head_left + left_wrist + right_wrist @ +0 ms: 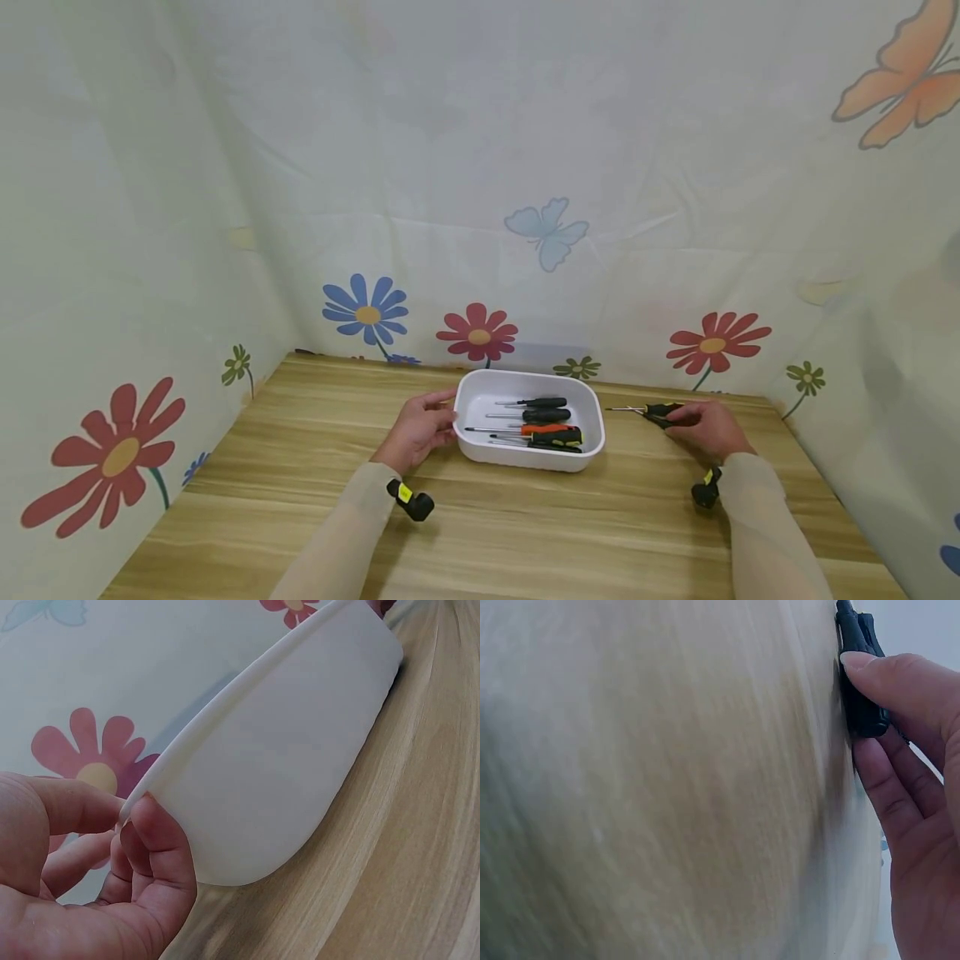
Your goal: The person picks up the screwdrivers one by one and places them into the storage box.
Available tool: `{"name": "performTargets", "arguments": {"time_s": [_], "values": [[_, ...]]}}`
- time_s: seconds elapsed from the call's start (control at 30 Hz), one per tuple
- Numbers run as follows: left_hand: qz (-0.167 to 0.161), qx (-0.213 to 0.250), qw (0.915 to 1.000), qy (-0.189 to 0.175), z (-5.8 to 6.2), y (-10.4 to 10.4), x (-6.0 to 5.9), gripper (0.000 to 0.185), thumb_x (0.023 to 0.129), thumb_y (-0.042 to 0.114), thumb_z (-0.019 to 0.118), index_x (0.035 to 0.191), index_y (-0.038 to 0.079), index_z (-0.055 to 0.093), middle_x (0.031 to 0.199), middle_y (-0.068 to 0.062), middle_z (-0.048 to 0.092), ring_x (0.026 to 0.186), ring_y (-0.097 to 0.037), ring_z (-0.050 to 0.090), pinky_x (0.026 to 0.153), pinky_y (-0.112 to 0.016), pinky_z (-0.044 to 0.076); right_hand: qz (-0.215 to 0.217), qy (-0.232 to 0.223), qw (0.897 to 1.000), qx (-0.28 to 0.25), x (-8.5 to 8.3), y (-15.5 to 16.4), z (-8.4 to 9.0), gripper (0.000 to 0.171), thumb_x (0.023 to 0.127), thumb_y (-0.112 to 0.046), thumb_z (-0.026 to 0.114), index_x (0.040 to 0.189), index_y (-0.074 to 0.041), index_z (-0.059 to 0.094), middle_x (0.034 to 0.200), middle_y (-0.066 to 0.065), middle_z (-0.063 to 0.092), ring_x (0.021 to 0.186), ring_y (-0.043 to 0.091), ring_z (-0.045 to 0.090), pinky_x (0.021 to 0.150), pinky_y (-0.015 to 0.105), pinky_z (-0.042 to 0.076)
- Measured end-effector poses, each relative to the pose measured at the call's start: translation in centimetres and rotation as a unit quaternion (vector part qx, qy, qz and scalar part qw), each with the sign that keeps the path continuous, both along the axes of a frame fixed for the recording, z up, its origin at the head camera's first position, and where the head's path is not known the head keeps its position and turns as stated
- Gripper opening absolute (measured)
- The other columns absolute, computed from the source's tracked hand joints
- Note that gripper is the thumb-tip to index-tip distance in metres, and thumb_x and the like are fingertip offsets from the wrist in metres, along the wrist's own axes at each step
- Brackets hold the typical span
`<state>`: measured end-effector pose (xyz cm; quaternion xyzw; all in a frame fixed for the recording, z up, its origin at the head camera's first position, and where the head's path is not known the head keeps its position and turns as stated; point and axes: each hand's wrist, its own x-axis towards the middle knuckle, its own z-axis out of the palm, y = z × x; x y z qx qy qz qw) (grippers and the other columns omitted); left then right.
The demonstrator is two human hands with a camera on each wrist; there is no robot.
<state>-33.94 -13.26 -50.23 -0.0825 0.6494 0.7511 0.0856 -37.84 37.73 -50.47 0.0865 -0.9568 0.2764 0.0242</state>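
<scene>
A white plastic tray [471,450] holds several screwdrivers [551,415], most with black handles and one with an orange handle. At the tray's left end, my left hand [420,429] pinches the rim between thumb and fingers; the left wrist view shows this grip on the white wall [262,742] up close. Right of the tray, my right hand [705,427] holds a black-handled screwdriver [861,694] low at the tabletop. A second screwdriver with a black and yellow handle [662,408] appears to lie against it, their shafts crossing. My fingers partly hide both handles.
The wood-grain table [480,533] ends at a pale curtain [420,167] printed with flowers and butterflies, which rises behind and along both sides. A small black device [411,500] is strapped at the left wrist, another [706,490] at the right.
</scene>
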Motion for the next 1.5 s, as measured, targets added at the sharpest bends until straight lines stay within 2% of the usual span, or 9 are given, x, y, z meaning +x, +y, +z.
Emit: {"name": "performTargets", "arguments": {"time_s": [0.3, 0.5, 0.7, 0.97, 1.23, 1.5], "values": [[0.001, 0.003, 1.0, 0.0, 0.0, 0.1, -0.2, 0.048, 0.096, -0.005, 0.061, 0.142, 0.01, 0.061, 0.114, -0.019, 0.06, 0.076, -0.021, 0.061, 0.073, -0.033, 0.059, 0.011, -0.019, 1.0, 0.009, -0.1, 0.1, 0.2, 0.02, 0.084, -0.017, 0.083, 0.103, -0.012, 0.082, 0.114, 0.021, 0.073, 0.104, 0.036, 0.065, 0.092, 0.056, 0.053], [-0.003, 0.001, 1.0, -0.001, 0.1, 0.1, -0.2, 0.049, 0.096, -0.005, 0.061, 0.143, 0.01, 0.061, 0.117, -0.022, 0.06, 0.075, -0.02, 0.061, 0.071, -0.031, 0.059, 0.011, -0.008, 1.0, 0.023, -0.1, -0.2, 0.1, 0.018, 0.084, -0.023, 0.085, 0.098, -0.013, 0.083, 0.109, 0.018, 0.075, 0.1, 0.035, 0.067, 0.089, 0.055, 0.054], [-0.004, 0.002, 1.0, 0.004, 0.3, 0.1, -0.1, 0.049, 0.096, -0.004, 0.061, 0.143, 0.011, 0.06, 0.116, -0.021, 0.06, 0.076, -0.021, 0.061, 0.072, -0.032, 0.059, 0.006, 0.002, 1.0, 0.016, 0.0, -0.3, 0.1, 0.017, 0.084, -0.021, 0.084, 0.098, -0.011, 0.082, 0.107, 0.018, 0.075, 0.099, 0.036, 0.067, 0.088, 0.056, 0.054], [0.0, -0.001, 1.0, 0.003, 0.2, 0.1, 0.2, 0.05, 0.096, -0.005, 0.06, 0.144, 0.01, 0.059, 0.118, -0.022, 0.06, 0.077, -0.021, 0.061, 0.071, -0.031, 0.058, -0.015, -0.014, 1.0, -0.014, 0.3, -0.8, -0.3, 0.017, 0.084, -0.018, 0.084, 0.099, -0.009, 0.081, 0.104, 0.014, 0.076, 0.103, 0.035, 0.067, 0.095, 0.057, 0.051], [0.002, 0.003, 1.0, -0.002, 0.0, 0.0, 0.3, 0.049, 0.098, -0.004, 0.06, 0.145, 0.011, 0.059, 0.123, -0.024, 0.058, 0.077, -0.021, 0.061, 0.073, -0.032, 0.058, -0.031, -0.021, 0.999, -0.008, 0.5, -1.0, -0.1, 0.019, 0.085, -0.02, 0.084, 0.101, -0.01, 0.082, 0.114, 0.019, 0.072, 0.11, 0.041, 0.061, 0.099, 0.061, 0.046], [-0.003, 0.003, 1.0, -0.001, 0.0, 0.0, 0.1, 0.049, 0.097, -0.003, 0.06, 0.144, 0.012, 0.06, 0.121, -0.023, 0.059, 0.076, -0.021, 0.061, 0.072, -0.032, 0.058, -0.03, -0.019, 0.999, -0.012, 0.7, -1.2, 0.3, 0.02, 0.085, -0.02, 0.083, 0.102, -0.009, 0.082, 0.114, 0.019, 0.072, 0.11, 0.042, 0.061, 0.099, 0.062, 0.046]]}}
